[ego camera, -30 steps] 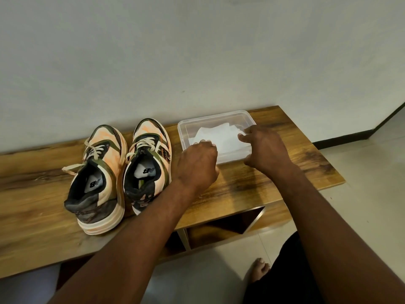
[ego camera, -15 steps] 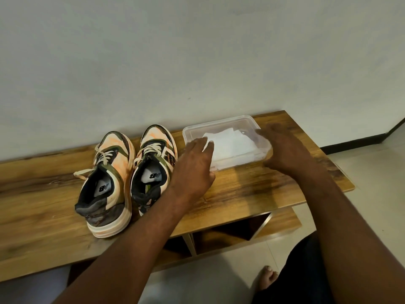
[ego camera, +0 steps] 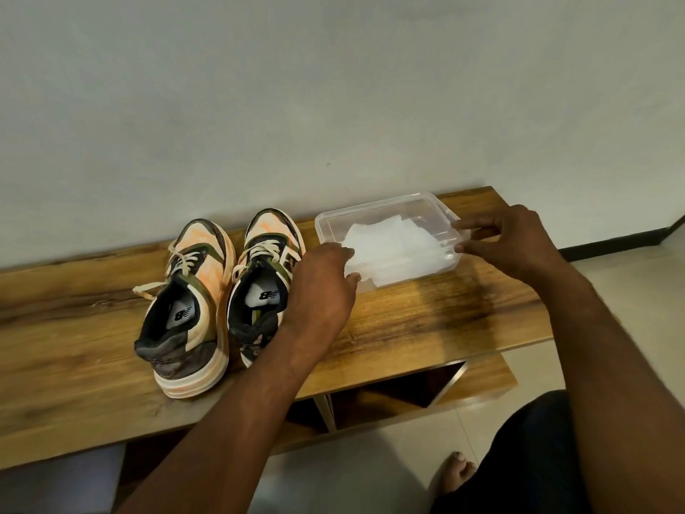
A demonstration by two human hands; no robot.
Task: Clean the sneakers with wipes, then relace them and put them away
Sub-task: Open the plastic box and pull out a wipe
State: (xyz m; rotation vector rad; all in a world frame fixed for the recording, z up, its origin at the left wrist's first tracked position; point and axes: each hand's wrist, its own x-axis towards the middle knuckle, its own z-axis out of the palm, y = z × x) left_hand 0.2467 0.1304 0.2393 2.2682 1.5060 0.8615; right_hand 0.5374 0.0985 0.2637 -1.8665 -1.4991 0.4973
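Left hand [ego camera: 321, 281] nearer, pinching the wipes [ego camera: 389, 246] just right of it; right hand [ego camera: 513, 241] gripping the plastic tub [ego camera: 439, 207].

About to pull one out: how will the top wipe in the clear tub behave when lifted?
Likely floppy: the wipes lie crumpled and folded. Likely light. The thin clear tub might slide or lift with it, so the right hand pinching its rim probably helps.

2 laced sneakers [ego camera: 222, 291] beside boxed wipes [ego camera: 389, 246]
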